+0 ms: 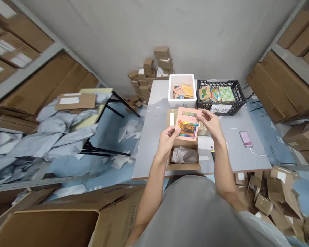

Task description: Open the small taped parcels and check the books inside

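Between my two hands I hold a flat pink card packet (186,124) with a shiny rainbow picture on its front. My left hand (168,139) grips its lower left corner, thumb on the front. At the upper right edge, my right hand (209,122) pinches it with thumb and fingers. Below the packet sits an open cardboard box (183,167) with crumpled grey wrapping (184,155) inside; the packet hides part of its raised lid. A white foam box (182,103) behind holds several similar pink and orange packets.
A black plastic crate (243,99) with colourful packs stands back right on the grey table (150,137). A phone (246,139) with a white cable lies right; a dark cutter-like tool (212,153) lies beside the box. Cardboard boxes (270,199) crowd the floor; a large carton (113,219) stands front left.
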Demonstrator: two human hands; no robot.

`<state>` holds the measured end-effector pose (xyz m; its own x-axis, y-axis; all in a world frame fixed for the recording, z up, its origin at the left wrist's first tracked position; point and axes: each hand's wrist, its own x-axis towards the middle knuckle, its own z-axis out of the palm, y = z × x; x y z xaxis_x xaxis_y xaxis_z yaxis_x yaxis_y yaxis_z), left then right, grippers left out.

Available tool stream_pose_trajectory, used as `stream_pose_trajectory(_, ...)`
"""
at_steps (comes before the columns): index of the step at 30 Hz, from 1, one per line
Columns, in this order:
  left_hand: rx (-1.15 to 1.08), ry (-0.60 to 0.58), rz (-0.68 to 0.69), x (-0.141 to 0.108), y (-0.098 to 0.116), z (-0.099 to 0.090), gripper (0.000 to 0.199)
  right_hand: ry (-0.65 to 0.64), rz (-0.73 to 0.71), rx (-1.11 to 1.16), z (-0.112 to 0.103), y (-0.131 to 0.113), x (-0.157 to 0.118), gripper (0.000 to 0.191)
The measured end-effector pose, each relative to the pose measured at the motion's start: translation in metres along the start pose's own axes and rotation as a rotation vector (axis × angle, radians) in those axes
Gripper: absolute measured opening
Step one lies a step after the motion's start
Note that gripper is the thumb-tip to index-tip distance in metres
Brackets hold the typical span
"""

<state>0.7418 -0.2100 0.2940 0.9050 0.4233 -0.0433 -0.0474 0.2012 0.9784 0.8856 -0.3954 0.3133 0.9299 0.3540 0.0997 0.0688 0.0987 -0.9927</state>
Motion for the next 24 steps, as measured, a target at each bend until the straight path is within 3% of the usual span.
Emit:
stream_pose_trajectory(6,-0.062,0.134,0.153,0.008,0.034,0.027,0.063,0.055,-0.081,0.160,0.015,-0.014,-0.021,0.051)
stream_pose_trajectory(12,-0.064,0.177,0.181,-0.007,0.039,0.037,0.063,0.100,-0.141,0.149,0.022,-0.015,-0.030,0.049)
stream_pose_trajectory(18,0.041,0.311,0.330,-0.017,0.042,0.058,0.056,0.308,-0.324,-0.049,0.032,-0.032,-0.045,0.031)
stream_pose_trajectory(24,0.289,0.425,0.572,-0.029,0.041,0.086,0.036,0.151,-0.346,0.087,0.052,-0.046,-0.062,0.038)
